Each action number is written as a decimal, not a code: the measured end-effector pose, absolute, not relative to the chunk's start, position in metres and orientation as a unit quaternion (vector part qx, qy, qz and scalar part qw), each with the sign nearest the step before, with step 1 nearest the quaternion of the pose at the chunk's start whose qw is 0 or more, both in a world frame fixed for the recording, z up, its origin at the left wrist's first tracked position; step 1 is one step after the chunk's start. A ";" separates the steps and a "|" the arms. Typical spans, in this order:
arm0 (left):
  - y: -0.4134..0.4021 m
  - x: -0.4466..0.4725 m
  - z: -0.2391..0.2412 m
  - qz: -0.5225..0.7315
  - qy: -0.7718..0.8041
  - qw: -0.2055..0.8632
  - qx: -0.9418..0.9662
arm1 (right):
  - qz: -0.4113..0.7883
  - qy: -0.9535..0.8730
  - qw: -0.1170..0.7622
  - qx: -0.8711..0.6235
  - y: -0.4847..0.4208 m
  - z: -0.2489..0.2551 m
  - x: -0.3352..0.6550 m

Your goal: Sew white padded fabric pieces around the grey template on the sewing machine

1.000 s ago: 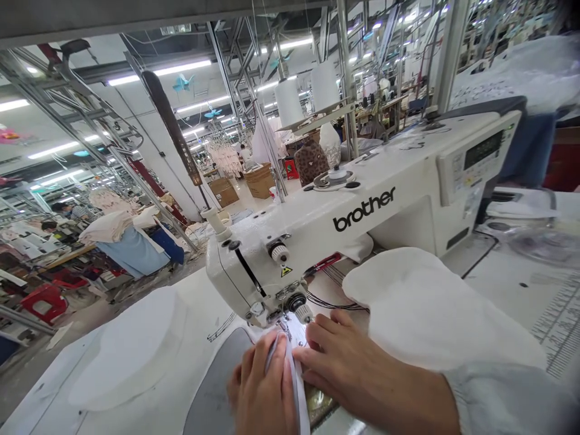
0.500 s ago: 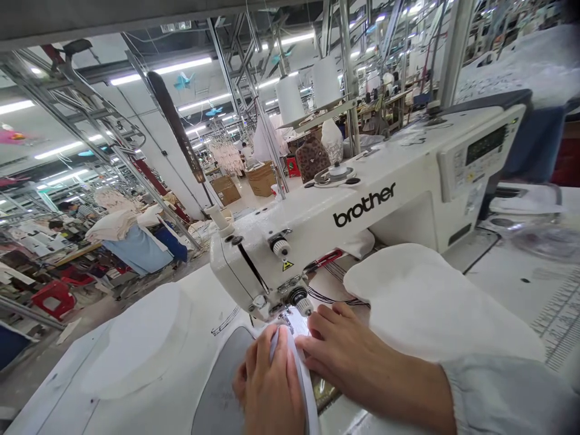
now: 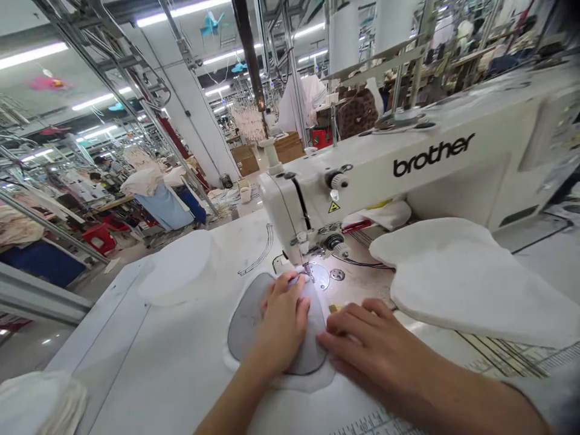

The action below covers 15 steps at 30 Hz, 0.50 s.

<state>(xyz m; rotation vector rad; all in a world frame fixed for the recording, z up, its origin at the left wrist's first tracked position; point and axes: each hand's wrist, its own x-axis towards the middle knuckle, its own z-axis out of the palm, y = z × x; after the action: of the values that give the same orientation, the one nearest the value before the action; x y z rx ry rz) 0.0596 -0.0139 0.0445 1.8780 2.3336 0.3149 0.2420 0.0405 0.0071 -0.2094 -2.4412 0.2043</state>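
A rounded fabric piece (image 3: pixel 247 323), grey in the middle with a white border, lies on the sewing machine bed. Its far edge is at the needle and presser foot (image 3: pixel 309 272). My left hand (image 3: pixel 285 314) rests over the grey part with bent fingers, its fingertips bunching the cloth just before the needle. At the near right border, my right hand (image 3: pixel 367 341) has its fingers curled together, thumb and fingertips at the edge; what lies under them is partly hidden. The white sewing machine (image 3: pixel 362 181) is lit around the needle plate.
White padded cut pieces (image 3: pixel 457 272) lie right of the needle, below the machine arm. A white stack (image 3: pixel 181 269) sits on the left of the table, and more layered white pieces (image 3: pixel 40 402) are at the near left. A red-handled tool (image 3: pixel 356 226) lies behind the needle.
The view has shifted, showing more of the near table. The fabric piece now lies flatter and more fully in view. My left hand has spread over it; my right hand is farther from the needle.
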 end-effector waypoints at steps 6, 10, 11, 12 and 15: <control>-0.023 0.031 0.057 0.082 0.701 0.112 0.700 | 0.067 -0.920 0.375 -0.093 0.017 0.001 0.245; -0.026 0.029 0.046 0.095 0.691 0.083 0.711 | 0.055 -0.923 0.368 -0.100 0.017 -0.002 0.245; -0.027 0.029 0.043 0.101 0.690 0.072 0.714 | 0.054 -0.926 0.360 -0.102 0.017 -0.002 0.245; -0.027 0.029 0.039 0.106 0.686 0.061 0.717 | 0.053 -0.927 0.355 -0.104 0.016 -0.002 0.246; -0.028 0.027 0.029 0.125 0.671 0.025 0.731 | 0.045 -0.929 0.351 -0.109 0.016 0.000 0.247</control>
<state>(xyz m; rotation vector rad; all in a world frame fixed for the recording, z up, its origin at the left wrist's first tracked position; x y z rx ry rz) 0.0269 -0.0277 0.0294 2.2599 2.0745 0.3880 0.2467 0.0160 -0.0001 -0.2810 -2.4054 0.1170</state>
